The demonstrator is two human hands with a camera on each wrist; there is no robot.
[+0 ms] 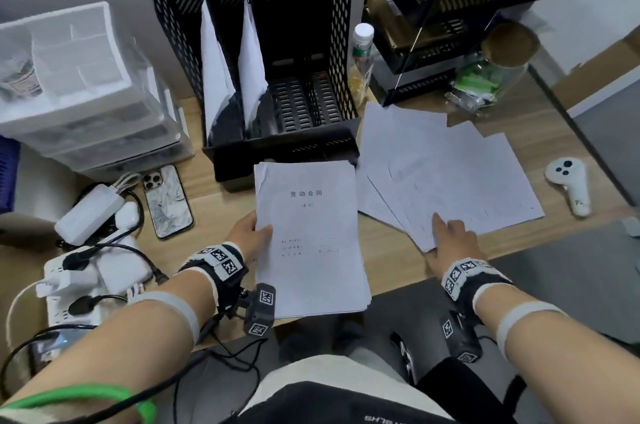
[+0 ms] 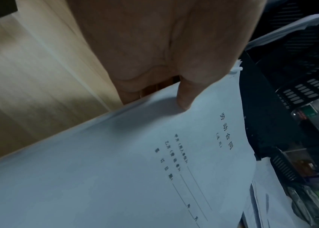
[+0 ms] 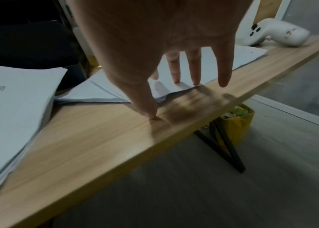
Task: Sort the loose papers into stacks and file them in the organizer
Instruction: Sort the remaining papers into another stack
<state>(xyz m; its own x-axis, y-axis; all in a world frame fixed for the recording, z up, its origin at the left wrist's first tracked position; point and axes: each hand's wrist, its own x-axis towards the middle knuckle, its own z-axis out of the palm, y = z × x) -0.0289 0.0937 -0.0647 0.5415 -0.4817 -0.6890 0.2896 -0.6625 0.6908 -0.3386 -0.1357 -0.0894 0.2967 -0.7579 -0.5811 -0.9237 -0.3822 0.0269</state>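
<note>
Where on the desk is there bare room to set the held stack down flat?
Bare wood shows between the stack in the left hand and the loose papers under the right hand, and along the front edge below those papers. Left is crowded: phone, chargers and power strip. The organizer has two free right slots.

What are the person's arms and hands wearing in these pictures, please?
Both hands are bare. The left wrist band and right wrist band are black with white edging and carry square black-and-white tags. A small black tagged camera hangs under each wrist. A pale grey strap circles each forearm, and a green cord loops the left arm.
</note>
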